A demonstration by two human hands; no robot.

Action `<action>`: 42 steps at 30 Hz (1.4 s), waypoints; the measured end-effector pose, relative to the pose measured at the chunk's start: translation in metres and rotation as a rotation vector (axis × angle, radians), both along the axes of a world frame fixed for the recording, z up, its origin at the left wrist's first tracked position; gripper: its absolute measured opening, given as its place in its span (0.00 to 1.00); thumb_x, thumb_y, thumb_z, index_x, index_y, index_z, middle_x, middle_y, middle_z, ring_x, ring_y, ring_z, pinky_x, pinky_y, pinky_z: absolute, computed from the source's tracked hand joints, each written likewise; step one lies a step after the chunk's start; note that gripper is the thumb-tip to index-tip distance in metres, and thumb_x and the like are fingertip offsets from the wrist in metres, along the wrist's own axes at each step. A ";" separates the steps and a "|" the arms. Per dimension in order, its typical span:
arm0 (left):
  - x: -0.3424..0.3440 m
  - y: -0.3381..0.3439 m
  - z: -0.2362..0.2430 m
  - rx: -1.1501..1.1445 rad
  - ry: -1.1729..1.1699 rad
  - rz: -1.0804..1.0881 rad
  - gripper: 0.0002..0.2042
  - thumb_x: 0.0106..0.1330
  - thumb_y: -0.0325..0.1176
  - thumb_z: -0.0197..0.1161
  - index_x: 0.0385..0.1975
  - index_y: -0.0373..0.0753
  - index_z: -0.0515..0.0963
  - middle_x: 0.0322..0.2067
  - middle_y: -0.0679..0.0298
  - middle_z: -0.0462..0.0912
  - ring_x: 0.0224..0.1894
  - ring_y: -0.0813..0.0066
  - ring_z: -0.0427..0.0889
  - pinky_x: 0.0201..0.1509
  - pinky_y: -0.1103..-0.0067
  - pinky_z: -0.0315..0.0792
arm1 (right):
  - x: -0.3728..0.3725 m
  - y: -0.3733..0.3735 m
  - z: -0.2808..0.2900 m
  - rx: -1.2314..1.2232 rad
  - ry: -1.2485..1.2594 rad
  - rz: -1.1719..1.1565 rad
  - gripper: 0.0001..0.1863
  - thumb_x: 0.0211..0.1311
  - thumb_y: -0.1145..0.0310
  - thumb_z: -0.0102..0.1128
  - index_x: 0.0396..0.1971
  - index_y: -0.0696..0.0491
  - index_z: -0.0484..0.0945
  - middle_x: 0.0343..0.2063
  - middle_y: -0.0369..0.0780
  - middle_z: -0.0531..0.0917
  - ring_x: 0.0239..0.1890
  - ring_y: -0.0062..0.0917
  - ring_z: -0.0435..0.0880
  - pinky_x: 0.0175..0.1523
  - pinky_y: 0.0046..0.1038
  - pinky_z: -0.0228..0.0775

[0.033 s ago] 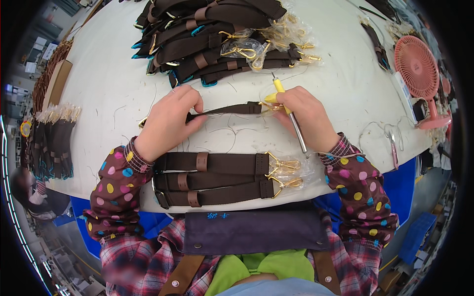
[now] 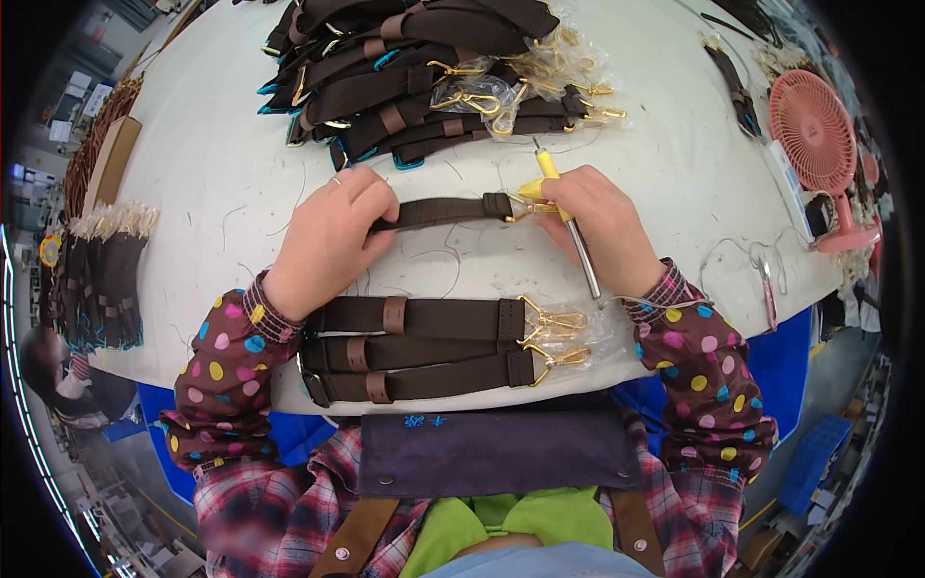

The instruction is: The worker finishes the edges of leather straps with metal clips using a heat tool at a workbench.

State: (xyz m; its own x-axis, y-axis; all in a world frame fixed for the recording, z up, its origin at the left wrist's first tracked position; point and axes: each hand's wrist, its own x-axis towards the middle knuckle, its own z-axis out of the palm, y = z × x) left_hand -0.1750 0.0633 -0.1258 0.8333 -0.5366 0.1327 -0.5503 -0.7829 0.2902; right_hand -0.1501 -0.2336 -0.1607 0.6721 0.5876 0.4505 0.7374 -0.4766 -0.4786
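A dark brown webbing strap [image 2: 448,210] is stretched between my two hands above the table. My left hand [image 2: 332,231] is closed on its left part, hiding that end. At the strap's right end is a gold snap hook [image 2: 528,207] in clear plastic, pinched by my right hand [image 2: 605,223]. That hand also holds a pen-shaped tool [image 2: 580,252] with a yellow grip and silver shaft, its thin tip pointing away from me. A yellow cover sits on a fingertip. Nearer me, several similar straps [image 2: 434,349] with brown leather loops and gold hooks lie side by side.
At the far side lies a heap of dark straps [image 2: 385,77]; another bundle [image 2: 101,289] sits at the left edge. A pink fan [image 2: 814,130] stands at the right, with thread snips [image 2: 768,294] nearer me. Loose threads are scattered on the white table [image 2: 207,183].
The strap has turned so that more of its flat face shows. My left hand has shifted slightly right along it, its fingers now curled closer. My right hand has barely moved.
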 end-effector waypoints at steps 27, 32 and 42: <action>0.023 -0.050 -0.014 -0.414 0.510 -0.084 0.06 0.62 0.30 0.62 0.31 0.35 0.73 0.27 0.61 0.76 0.27 0.71 0.76 0.32 0.76 0.71 | -0.006 0.031 -0.011 0.559 0.620 -0.077 0.14 0.61 0.66 0.64 0.28 0.57 0.68 0.20 0.34 0.79 0.21 0.12 0.76 0.26 0.17 0.66; 0.024 -0.050 -0.017 -0.431 0.482 -0.097 0.07 0.63 0.32 0.61 0.31 0.35 0.73 0.25 0.61 0.76 0.27 0.70 0.76 0.32 0.75 0.70 | -0.006 0.031 -0.012 0.511 0.594 -0.092 0.14 0.60 0.67 0.64 0.30 0.57 0.68 0.20 0.36 0.80 0.21 0.13 0.77 0.25 0.17 0.67; 0.023 -0.051 -0.015 -0.416 0.502 -0.074 0.08 0.63 0.33 0.61 0.31 0.35 0.73 0.25 0.61 0.76 0.27 0.70 0.76 0.32 0.75 0.70 | -0.006 0.030 -0.011 0.466 0.554 -0.098 0.14 0.60 0.66 0.64 0.30 0.57 0.67 0.20 0.37 0.80 0.21 0.16 0.78 0.25 0.18 0.68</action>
State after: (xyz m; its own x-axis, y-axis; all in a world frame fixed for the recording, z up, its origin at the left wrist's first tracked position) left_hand -0.1516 0.0119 -0.1403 0.8106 -0.5831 -0.0537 -0.3177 -0.5151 0.7961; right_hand -0.1563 -0.2034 -0.1715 0.9139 0.3427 0.2176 0.2923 -0.1836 -0.9385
